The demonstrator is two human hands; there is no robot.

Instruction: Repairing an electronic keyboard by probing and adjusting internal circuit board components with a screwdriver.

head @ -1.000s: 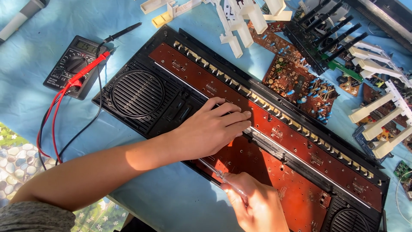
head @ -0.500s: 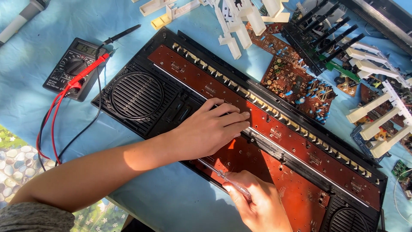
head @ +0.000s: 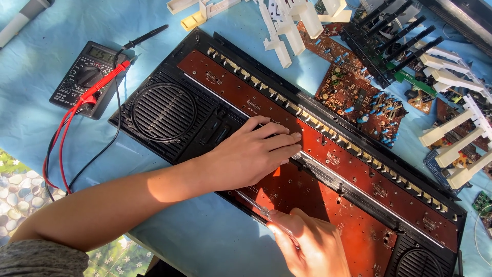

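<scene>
The opened keyboard case (head: 169,110) lies diagonally on the blue-covered surface (head: 61,31), and a long reddish-brown circuit board (head: 328,169) is seen inside it, directly beneath both hands. The left hand (head: 251,154) is laid flat and open on the board, fingers stretched toward the row of contacts along its far edge; nothing is gripped by it. The right hand (head: 312,246), nearer the body than the left, is closed around a slender tool with a clear handle (head: 256,208), whose tip is hidden by the left palm, so the exact point of contact cannot be told.

A slip of that tool is judged the main risk: if the tip skids across the board, traces could be scratched or the pressing left hand could be struck, since it rests just beside the tool. Too much weight through the flat palm could flex or crack the thin board. A round speaker grille (head: 164,110) is set into the case to the left of the left hand.

Farther out, beyond the fingertips, loose green and brown circuit boards (head: 353,97) and white key pieces (head: 287,25) are scattered and could be knocked by a sudden jerk. A multimeter (head: 87,77) with red and black leads (head: 56,149) lies well to the left of the forearm; its leads could be snagged by the sleeve.
</scene>
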